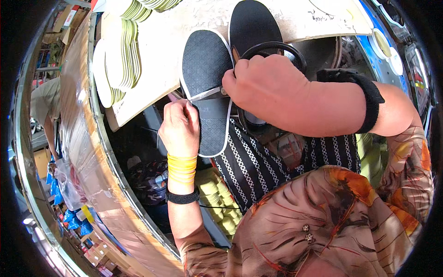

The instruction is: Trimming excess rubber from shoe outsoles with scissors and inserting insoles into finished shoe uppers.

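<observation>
A black textured shoe sole (pixel 206 60) with a white rim lies over the table's front edge, its heel part toward me. My left hand (pixel 180 127) pinches its left rim at the waist. My right hand (pixel 270 87) is closed around black-handled scissors (pixel 297 54) with large loop handles. Their blades lie across the waist of the sole, pointing left toward my left fingertips. Whether the blades are apart is hard to see. Beyond my right hand lies a second black sole (pixel 254 25), partly behind the scissors handle.
Stacks of yellow-green soles (pixel 127 55) stand on the pale worktable (pixel 159 60) at the left. More yellow-green pieces (pixel 217 198) lie below, beside my lap. A brown-covered partition (pixel 78 106) runs down the left side. Beyond it a person (pixel 46 104) bends over near boxes and bags.
</observation>
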A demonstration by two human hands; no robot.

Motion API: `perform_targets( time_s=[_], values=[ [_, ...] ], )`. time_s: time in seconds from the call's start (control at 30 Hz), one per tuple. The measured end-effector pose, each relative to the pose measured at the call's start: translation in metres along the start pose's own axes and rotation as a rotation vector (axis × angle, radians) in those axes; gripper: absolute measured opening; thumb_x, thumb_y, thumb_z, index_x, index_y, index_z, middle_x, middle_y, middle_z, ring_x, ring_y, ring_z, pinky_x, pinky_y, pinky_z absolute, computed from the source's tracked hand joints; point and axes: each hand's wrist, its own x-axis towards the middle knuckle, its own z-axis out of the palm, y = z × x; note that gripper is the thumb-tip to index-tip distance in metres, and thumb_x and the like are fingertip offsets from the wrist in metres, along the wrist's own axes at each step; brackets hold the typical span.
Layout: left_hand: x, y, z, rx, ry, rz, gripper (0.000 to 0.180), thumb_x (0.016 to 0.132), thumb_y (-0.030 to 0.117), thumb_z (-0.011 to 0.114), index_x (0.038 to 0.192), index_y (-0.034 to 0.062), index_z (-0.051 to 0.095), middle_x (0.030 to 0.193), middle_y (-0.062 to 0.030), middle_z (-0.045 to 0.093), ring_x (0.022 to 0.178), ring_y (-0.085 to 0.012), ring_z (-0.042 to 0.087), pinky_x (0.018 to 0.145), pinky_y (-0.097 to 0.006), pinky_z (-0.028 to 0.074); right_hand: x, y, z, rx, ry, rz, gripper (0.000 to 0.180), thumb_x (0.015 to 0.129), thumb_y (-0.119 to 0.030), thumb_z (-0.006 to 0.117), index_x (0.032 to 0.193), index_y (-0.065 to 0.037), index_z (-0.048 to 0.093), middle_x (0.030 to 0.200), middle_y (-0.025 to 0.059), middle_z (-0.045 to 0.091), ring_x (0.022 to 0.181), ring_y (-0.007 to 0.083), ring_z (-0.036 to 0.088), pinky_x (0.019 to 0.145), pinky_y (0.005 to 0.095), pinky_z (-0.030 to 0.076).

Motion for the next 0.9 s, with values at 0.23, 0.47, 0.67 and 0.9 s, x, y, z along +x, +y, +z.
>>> perform_targets(
  time_s=[0.23, 0.47, 0.67, 0.9],
  values=[
    [0.006, 0.002, -0.003, 0.044, 0.059, 0.043, 0.005, 0.079, 0.005, 0.058, 0.082, 0.0036, 0.055, 0.075, -0.0126, 0.057, 0.063, -0.0278, 0.059, 0.057, -0.032, 0.049, -0.001, -0.008, -0.003, -0.059, 0.072, 0.048, 0.016, 0.065, -0.014, 0.059, 0.077, -0.004, 0.054, 0.063, 0.0051, 0.054, 0.057, 0.0165, 0.057, 0.045, 0.0263, 0.045],
    [-0.004, -0.007, -0.013, -0.206, -0.057, -0.126, 0.012, 0.081, 0.004, 0.058, 0.092, -0.0004, 0.059, 0.08, -0.0127, 0.061, 0.068, -0.0198, 0.061, 0.061, -0.028, 0.049, -0.001, -0.009, -0.001, -0.038, 0.021, 0.063, 0.01, 0.065, -0.012, 0.06, 0.073, -0.006, 0.061, 0.066, 0.0066, 0.059, 0.064, 0.0198, 0.061, 0.049, 0.0296, 0.048],
    [0.003, 0.008, -0.018, -0.051, -0.108, -0.004, 0.013, 0.078, 0.002, 0.059, 0.091, 0.0021, 0.06, 0.084, -0.0156, 0.061, 0.074, -0.0301, 0.061, 0.066, -0.033, 0.05, -0.004, -0.011, -0.001, -0.078, 0.079, 0.073, 0.013, 0.066, -0.015, 0.057, 0.073, -0.005, 0.053, 0.061, 0.0054, 0.053, 0.056, 0.0164, 0.057, 0.044, 0.0264, 0.043],
    [0.001, 0.004, -0.014, 0.204, -0.108, 0.12, 0.016, 0.076, 0.009, 0.061, 0.09, 0.008, 0.053, 0.079, -0.0093, 0.056, 0.061, -0.0268, 0.059, 0.053, -0.035, 0.049, -0.005, -0.013, 0.002, -0.074, 0.096, 0.082, 0.011, 0.065, -0.014, 0.057, 0.071, -0.005, 0.053, 0.061, 0.0052, 0.053, 0.055, 0.0154, 0.056, 0.042, 0.026, 0.042]
  ],
)
